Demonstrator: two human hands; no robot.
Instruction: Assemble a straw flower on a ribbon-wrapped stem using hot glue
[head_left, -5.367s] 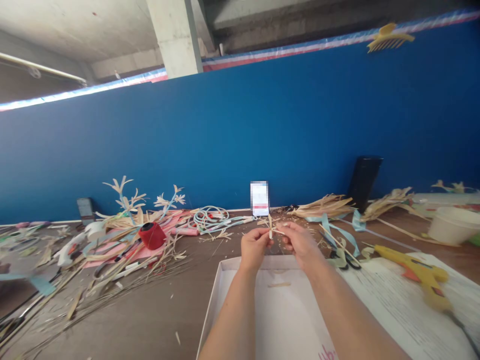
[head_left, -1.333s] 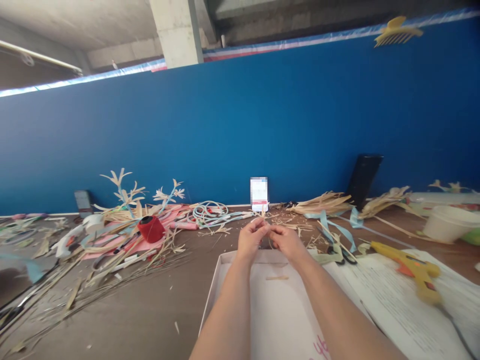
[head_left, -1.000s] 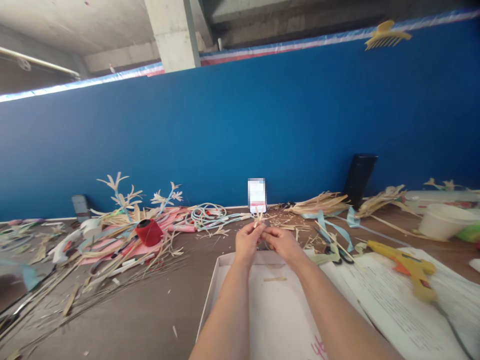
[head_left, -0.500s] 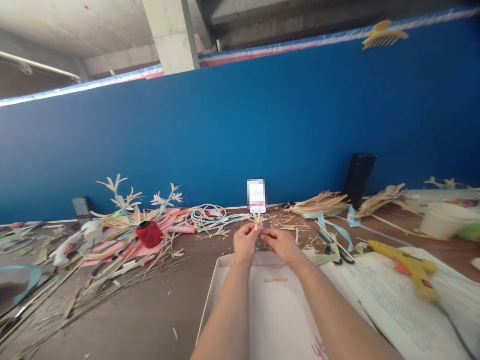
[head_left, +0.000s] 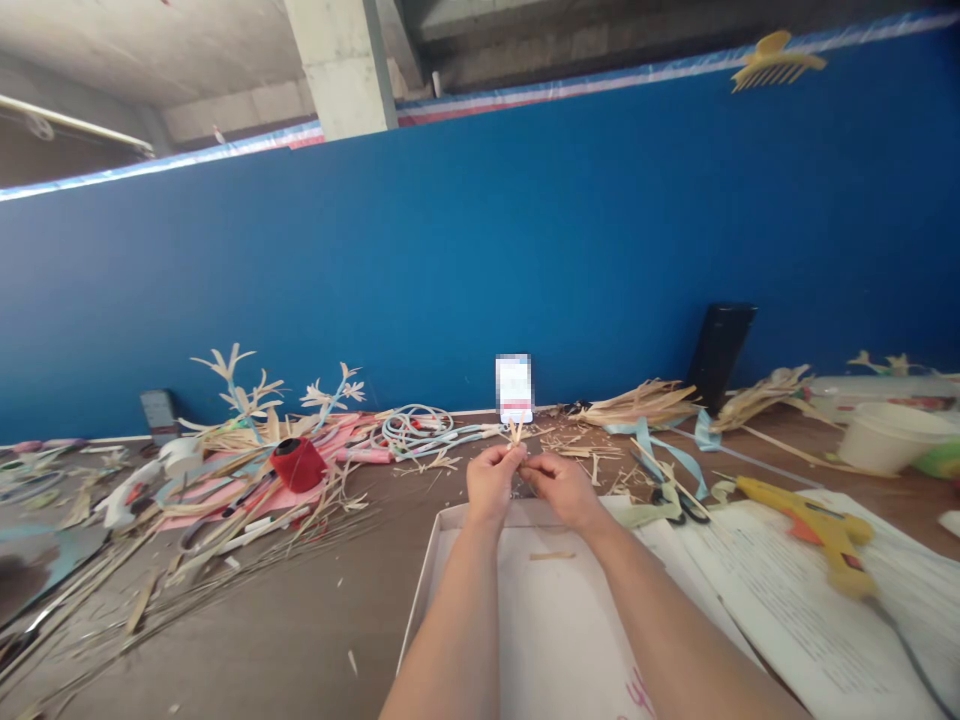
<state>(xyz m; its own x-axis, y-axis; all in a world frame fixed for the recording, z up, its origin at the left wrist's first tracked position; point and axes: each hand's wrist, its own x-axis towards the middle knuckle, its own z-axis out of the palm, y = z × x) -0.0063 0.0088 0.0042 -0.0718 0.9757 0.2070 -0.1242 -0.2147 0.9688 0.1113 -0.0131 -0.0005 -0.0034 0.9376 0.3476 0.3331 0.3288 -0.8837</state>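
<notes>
Left hand (head_left: pixel 489 487): pinching straw strips (head_left: pixel 517 433) near base
Right hand (head_left: pixel 562 489): fingertips close in; can't tell what's pinched
Technique: light, steady pinch; avoid crushing strips

A blue partition (head_left: pixel 420 270) stands behind a brown tabletop (head_left: pixel 277 630), with a concrete pillar (head_left: pixel 345 75) and ceiling (head_left: pixel 172 55) beyond.

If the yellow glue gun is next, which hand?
Right, likely: the right hand is nearer the yellow glue gun, which lies to its right, while the left hand pinches the pale strips. Whether the right also grips them is unclear.
</notes>
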